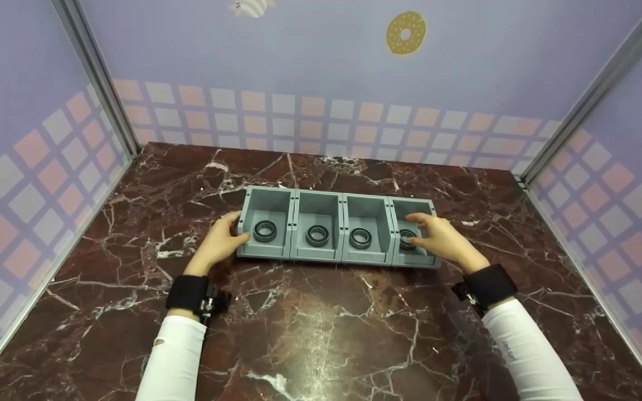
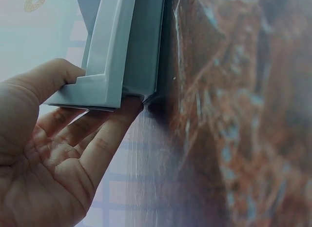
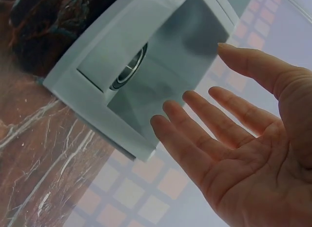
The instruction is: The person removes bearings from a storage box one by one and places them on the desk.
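Four bins (image 1: 315, 254) hold bearings (image 1: 317, 244); left hand (image 1: 222, 239), nine o'clock, pinches the end wall (image 2: 90, 92), probably steadying the bins; right hand (image 1: 444, 238), three o'clock, grasps nothing.

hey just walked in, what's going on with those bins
A person is handling a row of four gray bins. The left grip pinches the row's left end. The right grip is open at the right end, holding nothing; whether it touches the wall is hard to tell. Each bin has one black ring in it.
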`<control>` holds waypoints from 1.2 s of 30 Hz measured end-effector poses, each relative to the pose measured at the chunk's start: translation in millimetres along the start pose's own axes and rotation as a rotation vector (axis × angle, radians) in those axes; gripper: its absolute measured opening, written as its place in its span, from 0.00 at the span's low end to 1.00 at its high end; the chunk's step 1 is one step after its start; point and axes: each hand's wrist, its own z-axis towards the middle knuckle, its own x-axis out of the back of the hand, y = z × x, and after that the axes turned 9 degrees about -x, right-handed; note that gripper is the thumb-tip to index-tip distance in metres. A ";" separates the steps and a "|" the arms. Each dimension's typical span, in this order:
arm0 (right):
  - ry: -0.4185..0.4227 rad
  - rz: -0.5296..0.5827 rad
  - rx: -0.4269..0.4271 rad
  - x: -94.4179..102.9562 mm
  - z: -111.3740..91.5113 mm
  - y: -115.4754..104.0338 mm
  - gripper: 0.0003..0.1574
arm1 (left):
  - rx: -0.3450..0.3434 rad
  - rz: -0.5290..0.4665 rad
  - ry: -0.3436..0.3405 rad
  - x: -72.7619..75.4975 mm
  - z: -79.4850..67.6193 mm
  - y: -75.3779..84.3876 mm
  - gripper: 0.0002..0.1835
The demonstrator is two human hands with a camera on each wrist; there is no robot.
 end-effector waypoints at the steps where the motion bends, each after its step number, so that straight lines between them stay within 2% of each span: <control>1: -0.005 -0.006 -0.003 -1.0 1.3 0.1 0.34 | 0.000 -0.003 -0.006 0.2 -0.2 -0.1 0.34; 12: -0.048 -0.082 -0.014 -9.8 12.9 -0.3 0.34 | -0.007 -0.018 0.003 -0.4 -0.3 0.6 0.33; 21: -0.036 -0.170 0.023 -15.3 23.4 1.8 0.34 | 0.012 -0.006 -0.013 0.3 -0.1 0.2 0.34; 29: -0.047 -0.224 0.006 -20.5 32.4 3.1 0.34 | 0.027 -0.006 -0.020 0.5 -1.6 -0.9 0.35; 36: -0.015 -0.233 -0.001 -24.7 37.6 5.5 0.34 | 0.034 -0.004 -0.027 0.3 -1.4 1.0 0.35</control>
